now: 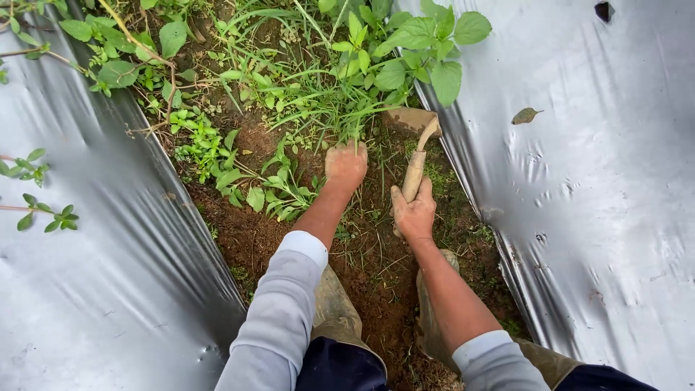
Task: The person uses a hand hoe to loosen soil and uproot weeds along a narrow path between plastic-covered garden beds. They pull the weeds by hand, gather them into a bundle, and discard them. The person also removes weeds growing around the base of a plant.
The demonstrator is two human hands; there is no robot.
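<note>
Gripping the wooden handle of a hand hoe, the right hand is clenched; its long axis runs away from the person, blade far-end in the soil furrow. Left hand clutches a grass clump.

Narrow soil furrow, hemmed by 2 plastic sheets.
Weeds block the furrow's far end; bare soil nearer lies open.

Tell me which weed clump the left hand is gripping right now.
The thin-bladed grass tuft mid-furrow: the left hand closes on its base. The broad-leaved weeds beside it are untouched.
</note>
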